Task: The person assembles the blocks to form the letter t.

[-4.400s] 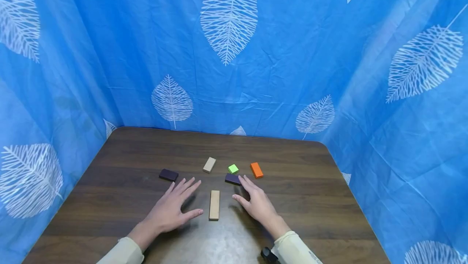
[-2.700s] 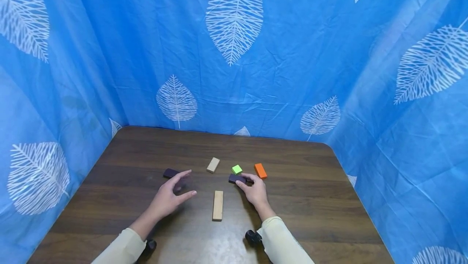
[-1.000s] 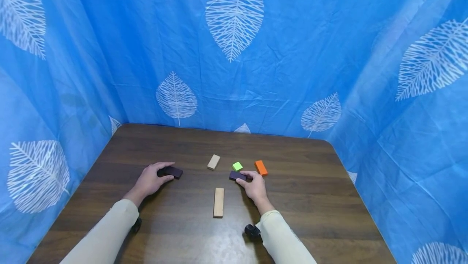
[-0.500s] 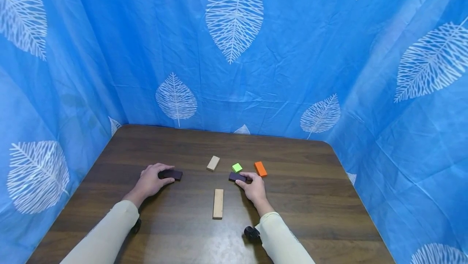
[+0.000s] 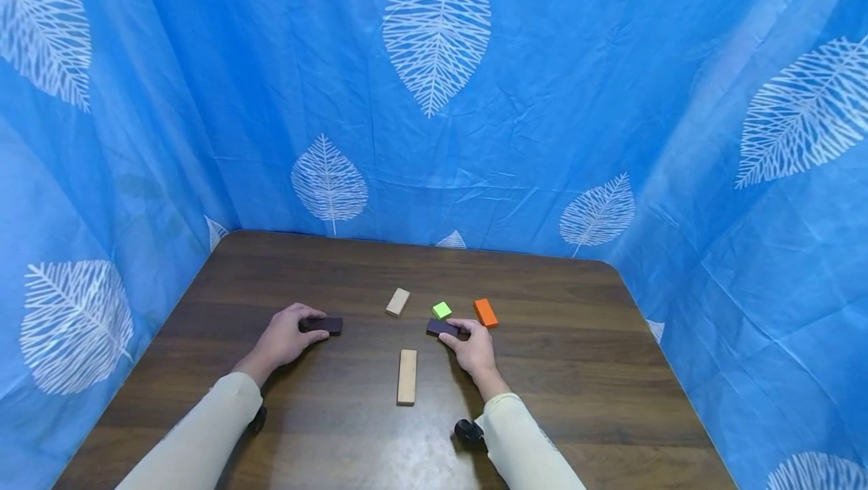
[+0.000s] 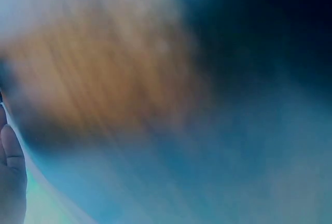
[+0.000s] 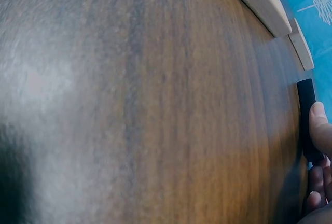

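Note:
My left hand point(image 5: 281, 335) pinches the left end of a dark wooden block point(image 5: 330, 326), thumb on the near side and fingers on the far side. On the right, another dark block point(image 5: 440, 327) is gripped at its right end by my right hand point(image 5: 475, 353). In the right wrist view that dark block point(image 7: 307, 115) stands at the edge, the thumb pressed along it. The left wrist view is mostly blurred, with part of the left hand point(image 6: 11, 177) at its edge. A long pale wooden block point(image 5: 407, 377) lies between the hands, nearer the person.
A short pale block point(image 5: 398, 302), a small green block point(image 5: 442, 310) and an orange block point(image 5: 485, 313) lie farther back on the brown table point(image 5: 576, 369). The green one sits just behind the right dark block. A blue curtain point(image 5: 515, 136) with white leaves surrounds the table.
Both hands first hovered with spread fingers. The right hand took its dark block, then the left took the other. The left block has since turned slightly, now lying more level across the table.

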Motion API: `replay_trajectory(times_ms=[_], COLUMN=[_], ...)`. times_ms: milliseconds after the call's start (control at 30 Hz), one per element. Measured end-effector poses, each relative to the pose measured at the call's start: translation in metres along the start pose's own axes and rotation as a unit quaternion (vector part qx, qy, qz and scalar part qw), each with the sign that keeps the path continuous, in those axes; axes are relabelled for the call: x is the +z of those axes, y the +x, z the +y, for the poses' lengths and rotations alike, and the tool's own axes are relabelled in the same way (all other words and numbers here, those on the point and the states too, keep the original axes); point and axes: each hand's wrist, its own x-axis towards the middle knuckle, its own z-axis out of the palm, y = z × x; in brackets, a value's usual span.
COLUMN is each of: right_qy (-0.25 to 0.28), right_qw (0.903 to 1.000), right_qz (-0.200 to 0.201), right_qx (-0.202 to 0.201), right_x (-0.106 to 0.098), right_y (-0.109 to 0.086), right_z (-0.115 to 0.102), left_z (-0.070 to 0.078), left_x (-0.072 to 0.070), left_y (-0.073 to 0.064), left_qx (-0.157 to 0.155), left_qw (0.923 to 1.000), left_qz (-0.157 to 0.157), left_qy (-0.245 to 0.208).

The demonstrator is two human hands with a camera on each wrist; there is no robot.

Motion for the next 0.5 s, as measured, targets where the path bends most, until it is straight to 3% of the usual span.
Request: replay_trajectory(times_ms=[267,500], right_qy=[0.004,0.006], right_qw=[1.0000,1.0000], right_qz=[0.004,0.001], right_qx=[-0.007,-0.003], right_x=[0.000,-0.002], right_y=[-0.002,-0.003], right_z=[-0.001,-0.002], left_z=[0.012,0.039], left_x=[0.011,0.021], left_y=[0.001,0.003], left_qx=[0.014,0.012], left_qw=[0.9996,0.9994], left_qz=[0.019,0.025], left_qy=[-0.017,-0.020])
